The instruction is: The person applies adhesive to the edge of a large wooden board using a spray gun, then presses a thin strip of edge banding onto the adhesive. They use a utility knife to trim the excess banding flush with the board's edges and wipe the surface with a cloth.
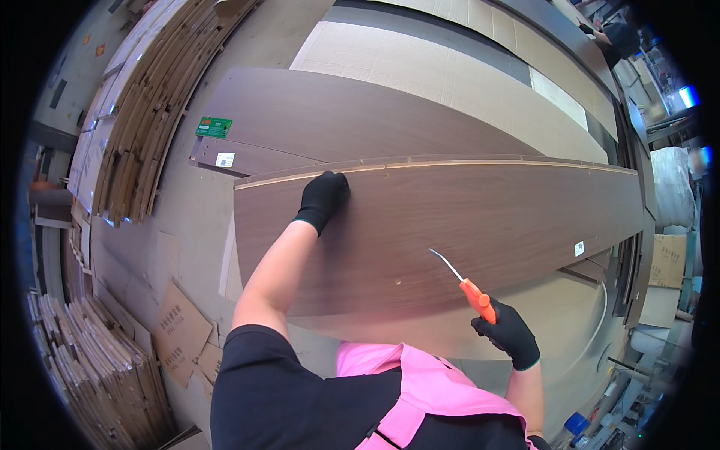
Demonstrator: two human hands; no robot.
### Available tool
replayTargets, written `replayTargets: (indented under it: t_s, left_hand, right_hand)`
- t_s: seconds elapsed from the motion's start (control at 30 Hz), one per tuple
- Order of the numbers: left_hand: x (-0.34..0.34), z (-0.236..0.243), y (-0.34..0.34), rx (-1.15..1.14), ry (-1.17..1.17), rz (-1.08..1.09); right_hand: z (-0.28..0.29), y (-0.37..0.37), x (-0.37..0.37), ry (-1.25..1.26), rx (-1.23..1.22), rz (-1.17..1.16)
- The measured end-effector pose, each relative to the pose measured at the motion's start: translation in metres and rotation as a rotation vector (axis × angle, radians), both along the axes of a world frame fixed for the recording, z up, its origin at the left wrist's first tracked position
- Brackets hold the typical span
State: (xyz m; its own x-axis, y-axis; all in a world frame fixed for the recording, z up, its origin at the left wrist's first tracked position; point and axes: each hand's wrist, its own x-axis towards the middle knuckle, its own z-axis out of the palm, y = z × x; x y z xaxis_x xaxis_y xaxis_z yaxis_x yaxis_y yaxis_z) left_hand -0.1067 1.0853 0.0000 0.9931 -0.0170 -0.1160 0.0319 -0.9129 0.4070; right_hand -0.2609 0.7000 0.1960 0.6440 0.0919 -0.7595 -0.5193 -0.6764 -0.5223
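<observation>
A long brown wood-grain board (450,217) lies across in front of me, with a light strip or groove (420,163) along its far edge. My left hand (325,201), in a black glove, is closed at that far edge near the left end; its fingertips are partly hidden. Also gloved in black, my right hand (513,334) is wrapped round an orange-handled tool (477,300) near the board's front edge. The tool's thin metal shaft curves up and left over the board, whose surface bears a small white label (579,248).
Behind lies another brown board (375,112) with a green card (214,127) on it, then cardboard sheets (450,75). Stacked flat boards or cartons (150,97) stand at left, with more cardboard (97,367) below. Another person (621,37) is at far right.
</observation>
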Motion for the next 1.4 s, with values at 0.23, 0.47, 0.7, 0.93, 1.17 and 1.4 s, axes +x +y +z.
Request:
replayTargets:
  t_s: [0.23,0.47,0.7,0.93,1.17,1.4]
  left_hand:
    - [0.021,-0.003,-0.04,-0.02,-0.234,0.399]
    - [0.074,0.017,-0.043,-0.25,0.19,0.206]
    - [0.12,-0.018,-0.032,-0.182,0.479,0.175]
    - [0.125,-0.03,-0.028,-0.125,0.486,0.156]
    - [0.127,-0.02,-0.03,-0.161,0.45,0.014]
    - [-0.001,-0.03,-0.068,0.062,-0.45,-0.03]
  right_hand:
    - [-0.004,0.005,-0.001,-0.091,0.009,-0.029]
    - [-0.003,0.024,0.009,-0.06,0.014,0.002]
    - [-0.002,0.045,0.018,-0.089,0.002,0.072]
    - [0.01,0.044,0.015,-0.068,-0.034,-0.019]
    - [0.01,0.037,0.002,-0.088,-0.01,-0.039]
    - [0.0,0.02,0.002,-0.173,-0.063,-0.13]
